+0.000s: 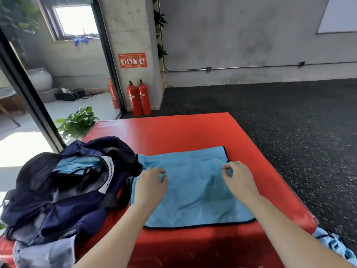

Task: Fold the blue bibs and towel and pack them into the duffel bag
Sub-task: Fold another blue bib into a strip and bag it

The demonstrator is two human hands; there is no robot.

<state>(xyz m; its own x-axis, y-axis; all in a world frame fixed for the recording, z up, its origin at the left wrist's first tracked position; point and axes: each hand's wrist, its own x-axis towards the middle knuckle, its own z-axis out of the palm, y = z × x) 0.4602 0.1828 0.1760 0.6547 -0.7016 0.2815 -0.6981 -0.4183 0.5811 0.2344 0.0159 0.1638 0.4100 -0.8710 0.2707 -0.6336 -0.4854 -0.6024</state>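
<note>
A light blue towel [195, 196] with dark edging lies spread on the red padded block [183, 130]. My left hand [151, 185] sits over the towel's left part, fingers curled and pinching its fabric. My right hand [238, 177] pinches the towel near its far right corner, by the dark edge. The navy duffel bag [63, 188] lies open on the block's left side, touching the towel's left end. Light blue fabric [77, 164] shows inside the bag's opening.
A patterned blue cloth [336, 246] lies on the dark speckled floor at the block's right front corner. Two red fire extinguishers [139, 98] stand against the pillar behind. A potted plant [77, 121] sits at the block's far left corner, beside a glass door.
</note>
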